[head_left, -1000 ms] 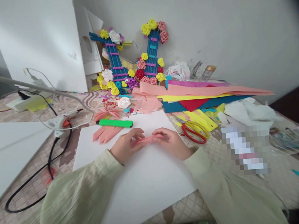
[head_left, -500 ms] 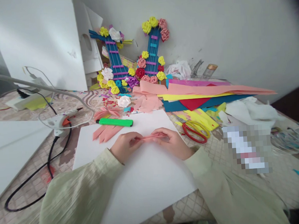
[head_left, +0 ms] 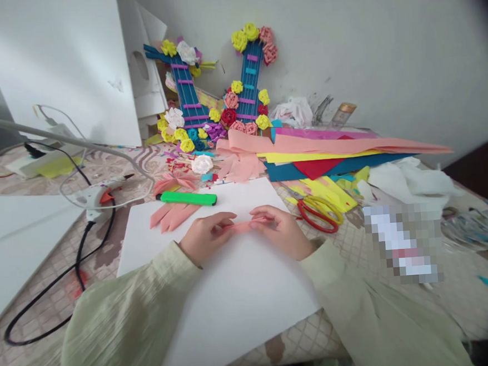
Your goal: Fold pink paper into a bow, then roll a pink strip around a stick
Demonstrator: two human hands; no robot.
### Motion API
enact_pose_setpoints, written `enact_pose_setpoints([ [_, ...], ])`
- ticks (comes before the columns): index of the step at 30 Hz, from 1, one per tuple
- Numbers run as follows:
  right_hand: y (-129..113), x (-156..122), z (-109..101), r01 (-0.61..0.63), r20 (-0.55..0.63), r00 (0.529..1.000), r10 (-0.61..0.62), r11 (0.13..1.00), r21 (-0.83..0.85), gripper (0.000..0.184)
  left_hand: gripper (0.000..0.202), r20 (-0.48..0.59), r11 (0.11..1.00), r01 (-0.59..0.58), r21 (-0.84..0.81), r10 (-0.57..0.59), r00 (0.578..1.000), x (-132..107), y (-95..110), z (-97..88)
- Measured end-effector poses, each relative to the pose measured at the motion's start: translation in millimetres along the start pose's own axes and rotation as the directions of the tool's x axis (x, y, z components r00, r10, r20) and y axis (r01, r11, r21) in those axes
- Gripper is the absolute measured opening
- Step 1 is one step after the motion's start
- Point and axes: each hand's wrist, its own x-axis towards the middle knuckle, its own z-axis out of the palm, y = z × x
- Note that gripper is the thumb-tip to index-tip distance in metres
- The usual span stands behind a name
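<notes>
A narrow piece of pink crepe paper (head_left: 242, 227) stretches between my two hands, just above a white board (head_left: 236, 306). My left hand (head_left: 206, 238) pinches its left end, and my right hand (head_left: 283, 233) pinches the right end, with fingers curled over the paper. Part of the piece is hidden behind the fingers. Beyond my left hand, several cut pink paper pieces (head_left: 171, 217) lie on the board's far edge. Across them rests a green utility knife (head_left: 189, 198). To the right of my right hand are scissors (head_left: 317, 222) with red and yellow handles.
A hot glue gun (head_left: 97, 199) with a black cord lies left. Two blue paper guitars (head_left: 248, 88) with paper roses lean at the wall. Crepe paper sheets (head_left: 337, 146) and yellow scraps (head_left: 332, 193) lie behind the scissors. A white cable (head_left: 78, 140) crosses the upper left.
My fingertips have lifted slightly from the pink paper at the top, on both hands. The paper stays between them; the view has shifted very little.
</notes>
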Motion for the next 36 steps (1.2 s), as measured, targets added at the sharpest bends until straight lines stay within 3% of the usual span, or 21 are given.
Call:
enact_pose_setpoints([
  [7,-0.2,-0.6,0.3,-0.011,-0.018,1.000,0.011,1.000,-0.028,0.021,0.022,0.087,0.999,-0.008,0.033,0.005,0.996,-0.1,2.5,0.6],
  [11,0.3,-0.8,-1.0,-0.067,-0.013,0.998,0.067,0.998,-0.011,0.019,0.022,0.093,1.000,0.002,0.026,-0.005,0.996,-0.6,3.9,-0.3],
  [25,-4.4,-5.3,4.3,-0.074,0.031,0.997,0.071,0.994,0.077,0.011,0.026,0.200,0.998,0.058,-0.020,-0.053,0.978,-3.2,10.0,1.6],
  [32,-3.3,-3.7,-3.9,-0.038,0.018,0.999,0.039,0.999,-0.012,0.012,0.027,0.244,0.994,0.104,-0.038,-0.092,0.965,-3.2,10.0,-0.9],
  [36,-3.6,-3.4,-6.6,-0.102,0.029,0.994,0.101,0.994,0.040,0.012,0.029,0.262,0.988,0.142,-0.068,-0.119,0.958,-3.7,7.9,-2.1],
])
